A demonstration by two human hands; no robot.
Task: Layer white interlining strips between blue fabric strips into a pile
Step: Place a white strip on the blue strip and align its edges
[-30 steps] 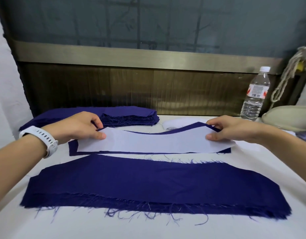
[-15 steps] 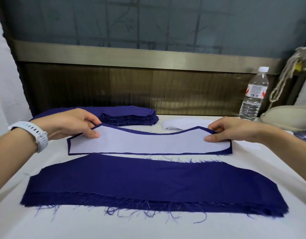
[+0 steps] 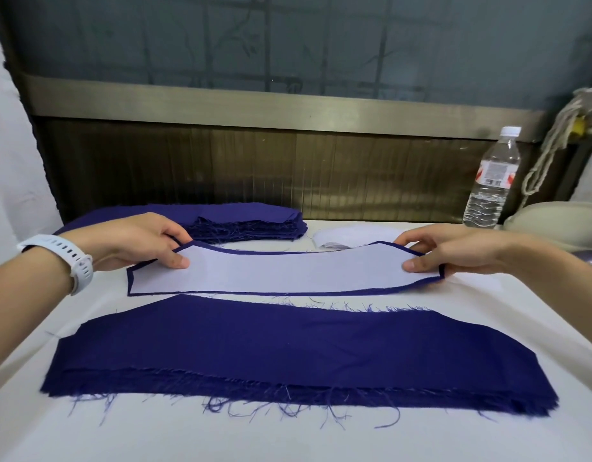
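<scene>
While left hand [image 3: 134, 241] and right hand [image 3: 454, 251] each pinch an end of the white interlining strip [image 3: 288, 271] on its blue strip [image 3: 254, 292], head view puts that pair just behind the near pile [image 3: 288, 355]. I reckon mid-task: blue stack [image 3: 248, 221] and spare interlining [image 3: 348, 236] sit at the back.

Nearest me on the table [image 3: 321, 441] lies a pile [image 3: 288, 355] of fabric strips, running left to right. Just behind it, across a narrow gap, lies a single strip [image 3: 254, 292] with the interlining [image 3: 288, 271] on top of it, the strip's edge showing all round. My left hand [image 3: 134, 241] pinches their left end and my right hand [image 3: 454, 250] their right end, thumbs on top. Behind my left hand, at the table's back edge, sits a stack [image 3: 248, 221] of more strips. To its right, behind the interlining's right half, lies a heap [image 3: 348, 236] of spare interlining. A bottle [image 3: 491, 181] stands upright at the far right, behind my right hand.
</scene>
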